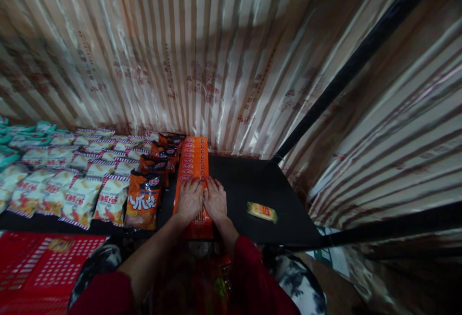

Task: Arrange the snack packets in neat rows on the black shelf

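A long column of overlapping orange snack packets (195,157) runs from the front edge of the black table (234,175) to its back. My left hand (189,200) lies flat on the nearer packets, fingers pointing away from me. Beside it, my right hand (215,201) rests on the right side of the same packets with its fingers stretched out. Neither hand is gripped round a packet as far as I can see. To the right, apart from both hands, a small yellow wrapped snack (262,212) sits alone on the table.
Left of the orange column stand brown-orange bags (142,199), then rows of white snack bags (111,199) and teal packets (45,127). A red plastic basket (54,262) is at lower left. Striped curtain (216,65) hangs behind, with a black pole (346,79) slanting at right.
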### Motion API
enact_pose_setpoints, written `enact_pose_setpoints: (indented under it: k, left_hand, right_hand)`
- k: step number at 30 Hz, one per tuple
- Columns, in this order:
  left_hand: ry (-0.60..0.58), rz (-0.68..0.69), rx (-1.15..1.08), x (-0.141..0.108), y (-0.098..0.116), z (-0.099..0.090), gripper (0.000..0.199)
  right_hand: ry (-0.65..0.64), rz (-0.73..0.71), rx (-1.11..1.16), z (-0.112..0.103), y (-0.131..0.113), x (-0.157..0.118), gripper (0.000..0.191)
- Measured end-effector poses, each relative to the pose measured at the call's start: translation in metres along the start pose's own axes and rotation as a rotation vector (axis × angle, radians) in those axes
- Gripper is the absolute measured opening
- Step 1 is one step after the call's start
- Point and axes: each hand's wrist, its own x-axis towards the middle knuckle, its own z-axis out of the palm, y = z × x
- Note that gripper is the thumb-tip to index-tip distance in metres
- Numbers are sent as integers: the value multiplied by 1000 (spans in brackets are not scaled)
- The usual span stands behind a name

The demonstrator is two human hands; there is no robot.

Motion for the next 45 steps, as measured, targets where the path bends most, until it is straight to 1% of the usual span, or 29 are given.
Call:
enact_pose_setpoints:
  k: [6, 13, 17, 22, 31, 38, 41, 45]
  left_hand:
    - [-9, -1, 9, 0, 1, -1, 39]
    - [-30, -5, 23, 0, 1, 0, 40]
    - [-36, -7, 29, 0, 2, -1, 41]
    - [-32, -8, 44, 0, 3, -2, 42]
    - [-1, -21, 38, 0, 2, 2, 40]
    - [21, -13, 33, -1, 2, 4, 39]
    - [14, -12, 34, -1, 2, 4, 39]
    - [-7, -17, 41, 0, 3, 3, 41]
  right_hand:
    - [6, -14, 30, 0, 1, 0, 45]
    - [83, -28, 72, 1, 3, 0, 44]
    - [111, -71, 99, 1, 7, -1, 45]
    - [111, -128, 109, 6, 12, -3, 45]
    - [97, -88, 97, 4, 10, -4, 44]
    - [146, -99, 121, 8, 13, -3, 43]
    - [152, -83, 157, 7, 12, 2, 44]
    - [120, -71, 257, 2, 14, 16, 49]
